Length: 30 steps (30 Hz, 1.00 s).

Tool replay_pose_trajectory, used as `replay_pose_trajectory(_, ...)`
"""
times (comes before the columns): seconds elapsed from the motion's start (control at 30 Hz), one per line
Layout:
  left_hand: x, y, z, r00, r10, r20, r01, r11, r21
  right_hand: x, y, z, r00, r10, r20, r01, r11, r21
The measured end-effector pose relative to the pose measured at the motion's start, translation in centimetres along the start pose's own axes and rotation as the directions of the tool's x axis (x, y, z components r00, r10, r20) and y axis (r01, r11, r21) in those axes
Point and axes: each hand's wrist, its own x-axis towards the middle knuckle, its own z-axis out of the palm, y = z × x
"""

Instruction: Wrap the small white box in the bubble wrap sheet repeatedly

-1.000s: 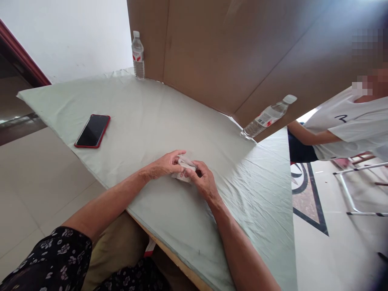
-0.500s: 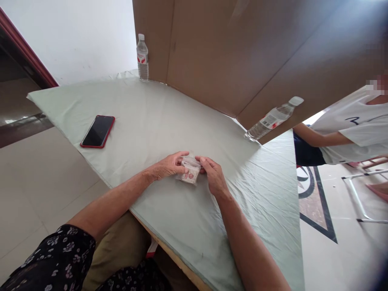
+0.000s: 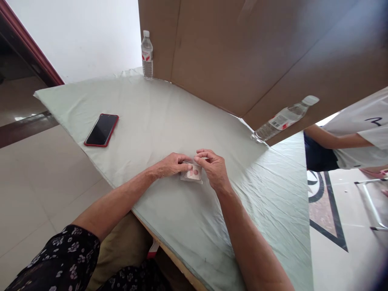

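Left hand [image 3: 172, 165] grips the packet [image 3: 192, 173], thumb across its front! Right hand [image 3: 215, 169] curls its fingers by the corner; can't tell if gripping.

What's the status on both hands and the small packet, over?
Left hand gripping red-printed packet. Right hand at its upper edge, contact unclear. Red-edged phone and two labelled plastic bottles apart from both hands.
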Motion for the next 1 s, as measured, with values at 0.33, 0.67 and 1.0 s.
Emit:
replay_pose_trajectory(0.33,0.3,-0.8,-0.1,0.996,0.034,-0.077,-0.03,0.998,0.061,-2.1,1.3,-0.8,0.884,-0.457,0.103,0.459,0.801,-0.384)
replay_pose_trajectory(0.67,0.0,-0.1,0.1,0.996,0.008,-0.094,0.003,0.993,0.114,-3.0,2.0,-2.4,0.931,-0.347,0.117,0.366,0.88,-0.301)
replay_pose_trajectory(1.0,0.2,-0.6,0.3,0.989,0.014,-0.15,-0.018,1.0,-0.025,-2.8,2.8,-1.2,0.951,-0.245,0.189,0.3,0.883,-0.361)
